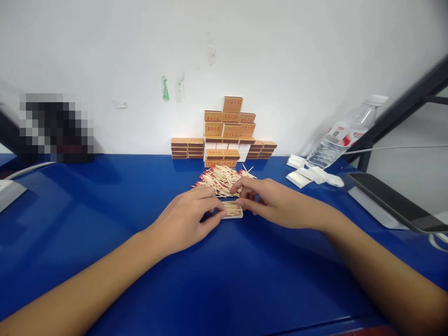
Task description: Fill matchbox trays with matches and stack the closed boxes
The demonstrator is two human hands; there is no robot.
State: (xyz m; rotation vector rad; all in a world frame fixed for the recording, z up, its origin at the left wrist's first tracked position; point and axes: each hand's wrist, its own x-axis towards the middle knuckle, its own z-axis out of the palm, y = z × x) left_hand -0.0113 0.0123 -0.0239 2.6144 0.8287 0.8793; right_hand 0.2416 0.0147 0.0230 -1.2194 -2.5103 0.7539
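Note:
My left hand and my right hand meet at a small white matchbox tray filled with matches, lying on the blue table. My left thumb and fingers pinch the tray's left end. My right fingertips rest on its right end and on the matches in it. Just behind the tray lies a loose pile of red-tipped matches. Farther back, a stack of orange matchboxes stands against the white wall.
Several empty white trays lie at the right beside a tilted plastic water bottle. A dark phone lies at the far right. A white object sits at the left edge, and a cable runs nearby.

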